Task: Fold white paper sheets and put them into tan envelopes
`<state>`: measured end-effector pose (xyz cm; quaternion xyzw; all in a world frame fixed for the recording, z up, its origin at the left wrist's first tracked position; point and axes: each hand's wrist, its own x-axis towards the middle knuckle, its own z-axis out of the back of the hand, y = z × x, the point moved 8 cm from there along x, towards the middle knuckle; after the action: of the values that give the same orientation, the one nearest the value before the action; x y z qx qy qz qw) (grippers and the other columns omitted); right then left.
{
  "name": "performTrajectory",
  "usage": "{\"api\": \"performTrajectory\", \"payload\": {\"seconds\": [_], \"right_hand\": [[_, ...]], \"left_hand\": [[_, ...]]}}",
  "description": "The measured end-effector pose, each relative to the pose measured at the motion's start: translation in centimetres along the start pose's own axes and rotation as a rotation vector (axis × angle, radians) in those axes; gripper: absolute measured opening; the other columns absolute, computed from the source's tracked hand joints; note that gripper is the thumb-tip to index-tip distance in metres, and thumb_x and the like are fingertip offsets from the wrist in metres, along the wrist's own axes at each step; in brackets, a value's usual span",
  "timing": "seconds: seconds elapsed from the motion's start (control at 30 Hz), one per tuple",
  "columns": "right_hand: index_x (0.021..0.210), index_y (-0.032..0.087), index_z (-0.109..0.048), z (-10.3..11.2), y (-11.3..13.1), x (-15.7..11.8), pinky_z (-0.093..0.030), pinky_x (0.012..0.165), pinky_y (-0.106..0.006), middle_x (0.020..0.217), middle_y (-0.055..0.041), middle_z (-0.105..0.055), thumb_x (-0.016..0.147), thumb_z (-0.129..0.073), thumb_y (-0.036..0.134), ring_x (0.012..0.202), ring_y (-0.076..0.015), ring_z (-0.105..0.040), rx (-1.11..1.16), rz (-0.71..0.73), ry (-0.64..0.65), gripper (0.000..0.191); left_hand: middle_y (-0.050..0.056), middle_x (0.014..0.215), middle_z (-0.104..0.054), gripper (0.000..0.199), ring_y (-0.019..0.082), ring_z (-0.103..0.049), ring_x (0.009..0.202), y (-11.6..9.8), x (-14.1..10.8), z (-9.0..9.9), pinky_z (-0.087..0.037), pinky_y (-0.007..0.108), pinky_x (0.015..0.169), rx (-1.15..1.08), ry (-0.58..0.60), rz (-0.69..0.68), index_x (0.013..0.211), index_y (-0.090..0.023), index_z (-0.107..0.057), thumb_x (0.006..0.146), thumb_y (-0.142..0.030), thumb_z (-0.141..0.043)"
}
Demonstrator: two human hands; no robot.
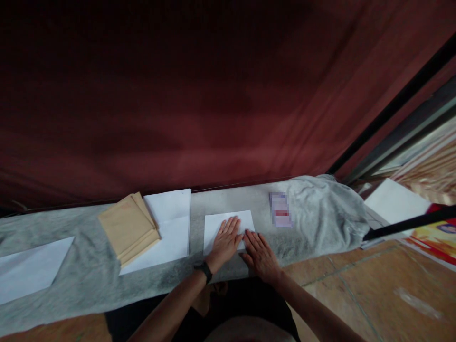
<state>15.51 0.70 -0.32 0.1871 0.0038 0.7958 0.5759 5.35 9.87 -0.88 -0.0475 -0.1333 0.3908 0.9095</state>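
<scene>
A white sheet of paper (213,225) lies on the grey cloth in front of me, possibly folded. My left hand (227,237) rests flat on its middle, fingers stretched out and a dark band on the wrist. At the sheet's right edge, my right hand (261,254) presses down with its fingers extended, partly on the paper and partly on the cloth. Neither hand grips anything. Right of the sheet lies a small purplish item with a red patch (281,210), blurred out. To the left, brown envelopes (128,223) are piled over larger white sheets (173,223).
Grey cloth (92,285) covers the long narrow surface. Another white sheet (32,268) lies at far left. A dark red curtain (213,118) hangs behind. Dark poles (392,111) slant at right, near white paper (397,202) and a colourful printed sheet (436,235). The floor is tiled (342,294).
</scene>
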Motion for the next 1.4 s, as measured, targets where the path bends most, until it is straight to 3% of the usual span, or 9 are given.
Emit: {"api": "performTrajectory", "payload": {"seconds": [0.17, 0.3, 0.53, 0.7, 0.83, 1.0, 1.13, 1.23, 1.4], "right_hand": [[0.158, 0.017, -0.034, 0.2, 0.0, 0.0, -0.029, 0.124, -0.048, 0.161, -0.0127, -0.040, 0.104, -0.049, 0.042, 0.149, -0.0269, -0.038, 0.008, -0.024, 0.013, 0.061], [0.159, 0.019, -0.033, 0.0, -0.5, 0.1, -0.033, 0.122, -0.048, 0.161, -0.0116, -0.042, 0.105, -0.046, 0.037, 0.147, -0.0261, -0.040, 0.043, -0.021, 0.004, 0.058], [0.149, 0.015, -0.048, -0.1, -4.4, 2.2, -0.052, 0.098, -0.050, 0.128, -0.0191, -0.066, 0.099, -0.042, 0.022, 0.113, -0.0323, -0.064, 0.093, -0.384, -0.173, 0.051], [0.117, 0.017, -0.065, -0.5, -5.8, 4.3, -0.056, 0.080, -0.037, 0.098, -0.0145, -0.072, 0.093, -0.051, 0.021, 0.090, -0.0277, -0.070, 0.162, -0.648, -0.075, 0.028], [0.104, 0.018, -0.067, 0.3, -6.1, 5.3, -0.052, 0.067, -0.029, 0.083, -0.0079, -0.074, 0.088, -0.052, 0.014, 0.074, -0.0227, -0.071, 0.210, -0.701, -0.048, 0.023], [0.101, 0.023, -0.069, 2.8, -4.3, 6.7, -0.049, 0.066, -0.022, 0.080, -0.0001, -0.075, 0.091, -0.053, 0.018, 0.071, -0.0159, -0.069, 0.331, -0.622, -0.040, 0.020], [0.114, 0.023, -0.068, 6.1, -1.5, 8.2, -0.049, 0.065, -0.023, 0.079, -0.0002, -0.074, 0.097, -0.054, 0.034, 0.068, -0.0151, -0.066, 0.671, -0.517, -0.088, 0.025], [0.120, 0.023, -0.067, 7.5, -0.6, 8.8, -0.053, 0.079, -0.027, 0.099, -0.0042, -0.075, 0.100, -0.047, 0.051, 0.089, -0.0174, -0.068, 1.065, -0.453, -0.192, 0.039], [0.125, 0.024, -0.065, 3.5, -2.7, 6.1, -0.055, 0.088, -0.035, 0.120, -0.0087, -0.071, 0.087, -0.063, 0.059, 0.106, -0.0233, -0.066, 1.326, -0.812, -0.306, 0.052]], "left_hand": [[0.015, 0.161, -0.041, 0.059, 0.027, -0.034, 0.152, 5.0, 0.5, 0.3, -0.031, 0.050, 0.124, 0.050, 0.001, 0.151, 0.156, -0.012, -0.035, 0.106, -0.041, -0.030], [0.021, 0.162, -0.036, 0.064, 0.032, -0.032, 0.152, 6.8, -2.0, 1.5, -0.032, 0.055, 0.122, 0.073, -0.063, 0.274, 0.159, -0.008, -0.029, 0.105, -0.043, -0.028], [0.008, 0.164, -0.036, 0.060, 0.029, -0.030, 0.153, 1.7, -6.6, 1.6, -0.027, 0.055, 0.124, 0.079, -0.003, 0.049, 0.159, -0.025, -0.033, 0.103, -0.048, -0.040], [0.012, 0.161, -0.042, 0.059, 0.032, -0.036, 0.150, 2.1, -6.3, 0.9, -0.029, 0.058, 0.123, 0.088, -0.003, 0.070, 0.155, -0.021, -0.040, 0.102, -0.047, -0.041], [0.015, 0.159, -0.045, 0.063, 0.038, -0.035, 0.150, 2.0, -5.7, 0.1, -0.031, 0.063, 0.119, 0.068, -0.021, 0.123, 0.154, -0.020, -0.042, 0.099, -0.052, -0.044], [0.020, 0.161, -0.040, 0.083, 0.040, -0.036, 0.149, -0.2, -4.6, 0.9, -0.032, 0.064, 0.119, 0.007, -0.095, 0.204, 0.161, -0.017, -0.023, 0.094, -0.056, -0.052], [0.022, 0.156, -0.046, 0.072, 0.034, -0.050, 0.141, -0.1, -3.2, 3.4, -0.048, 0.047, 0.111, -0.226, -0.109, 0.371, 0.159, -0.013, -0.030, 0.095, -0.035, -0.055], [0.017, 0.139, -0.064, 0.053, 0.030, -0.065, 0.124, 1.6, -2.6, 6.0, -0.052, 0.043, 0.105, -0.597, -0.158, 0.602, 0.151, -0.017, -0.047, 0.099, -0.030, -0.048], [0.011, 0.134, -0.068, 0.044, 0.023, -0.059, 0.132, 2.8, -3.6, 10.1, -0.044, 0.036, 0.115, -1.296, -0.697, 0.856, 0.136, -0.018, -0.061, 0.098, -0.040, -0.059]]}}
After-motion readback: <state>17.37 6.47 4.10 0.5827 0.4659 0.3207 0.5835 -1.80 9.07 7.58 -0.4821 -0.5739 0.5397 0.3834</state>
